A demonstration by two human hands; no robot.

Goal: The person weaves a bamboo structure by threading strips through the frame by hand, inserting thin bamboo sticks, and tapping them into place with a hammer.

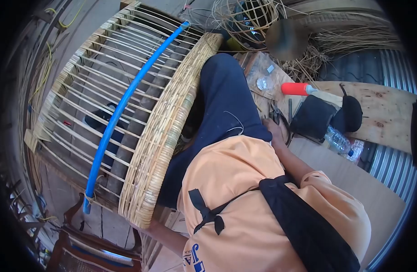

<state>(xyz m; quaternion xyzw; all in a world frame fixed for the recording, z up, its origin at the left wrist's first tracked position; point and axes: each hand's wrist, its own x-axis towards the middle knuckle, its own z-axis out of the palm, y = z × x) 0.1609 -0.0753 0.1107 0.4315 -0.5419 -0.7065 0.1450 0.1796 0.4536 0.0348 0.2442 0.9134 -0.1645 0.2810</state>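
Note:
A large woven rattan frame (165, 136) with thin parallel rods leans against my dark-trousered leg on the left. A blue tube (122, 104) runs slantwise across its rods, tied near both ends. My left hand reaches under the frame's lower end; only the wrist and forearm show, and its fingers are hidden. On the right, my right hand (273, 130) is beside my thigh, at the handles of dark pliers (276, 113). Its fingers are small and partly hidden, so its grip is unclear.
A board (376, 109) at the right bears an orange-red bottle (294, 89), a black pouch (312, 117) and a clear plastic bottle (338, 140). A round open basket (249, 18) and loose rattan strips lie at the top. A wooden chair (90, 249) stands lower left.

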